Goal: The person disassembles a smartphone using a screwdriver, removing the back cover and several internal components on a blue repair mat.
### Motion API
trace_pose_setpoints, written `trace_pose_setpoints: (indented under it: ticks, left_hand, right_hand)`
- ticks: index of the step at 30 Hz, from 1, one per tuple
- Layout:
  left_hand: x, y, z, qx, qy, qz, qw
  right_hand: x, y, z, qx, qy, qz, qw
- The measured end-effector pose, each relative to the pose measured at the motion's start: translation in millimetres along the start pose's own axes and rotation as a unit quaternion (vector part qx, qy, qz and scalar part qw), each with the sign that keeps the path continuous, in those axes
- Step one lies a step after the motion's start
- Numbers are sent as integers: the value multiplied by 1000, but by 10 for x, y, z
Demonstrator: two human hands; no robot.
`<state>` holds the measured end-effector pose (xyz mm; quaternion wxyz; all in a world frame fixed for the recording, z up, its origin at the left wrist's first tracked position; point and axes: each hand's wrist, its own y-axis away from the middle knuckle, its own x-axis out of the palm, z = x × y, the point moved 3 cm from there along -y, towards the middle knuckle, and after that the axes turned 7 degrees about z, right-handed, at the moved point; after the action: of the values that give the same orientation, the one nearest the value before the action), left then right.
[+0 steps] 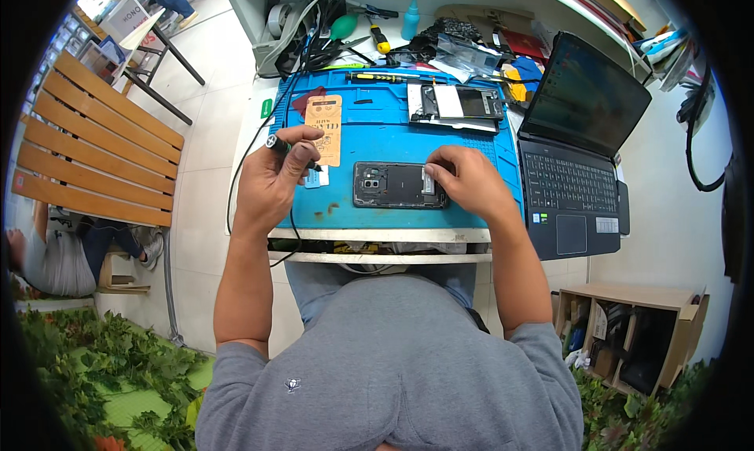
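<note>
My left hand (289, 162) is closed round a black and green pen-like tool (276, 143), tilted with its dark tip to the right, over the mat's left part. A black smartphone (390, 186) lies flat before me with its inner back side up and camera module toward the left. The fingers of my right hand (457, 176) are pinched on the phone's right end, at a silver part (428, 186); what exactly is between the fingertips is hidden. A tan packet (324, 117) and a small pale blue card (318, 178) lie near my left hand on the blue mat (369, 141).
An open laptop (572, 200) stands at the right. More phone parts (471, 105), screwdrivers (369, 77), cables and tools crowd the bench's back. A slatted wooden chair (98, 137) is at the left, with another person (59, 259) beyond it. An open cabinet (632, 337) stands low at the right.
</note>
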<state>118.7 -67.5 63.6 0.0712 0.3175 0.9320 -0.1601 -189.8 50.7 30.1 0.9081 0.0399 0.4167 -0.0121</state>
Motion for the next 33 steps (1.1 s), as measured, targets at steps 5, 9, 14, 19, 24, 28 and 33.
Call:
trace_pose_setpoints:
  ticks: [5,9,14,19,24,28,33]
  left_hand:
    - [156,-9,79,2,14,13,1000]
    - [238,-123,120,-56,15,78,995]
    - [609,-350,14,-53,-144,189,970]
    - [882,-675,130,-3,-197,272,942]
    - [1171,-1090,33,-94,-98,369,919]
    - [1332,-1269,42,-57,-160,411,896]
    - [1429,-1330,67,-19,-179,433,883]
  right_hand:
    - [-39,211,-44,41,-113,-92,988]
    - [30,278,-136,57,-443,-52,893]
    - [120,223,-83,34,-645,-61,761]
    - [162,170,-117,25,-683,-59,727]
    - [220,197,-182,16,-712,-69,698]
    - [234,283,-249,-2,-701,-88,708]
    - [239,361,-277,2,-693,-93,715]
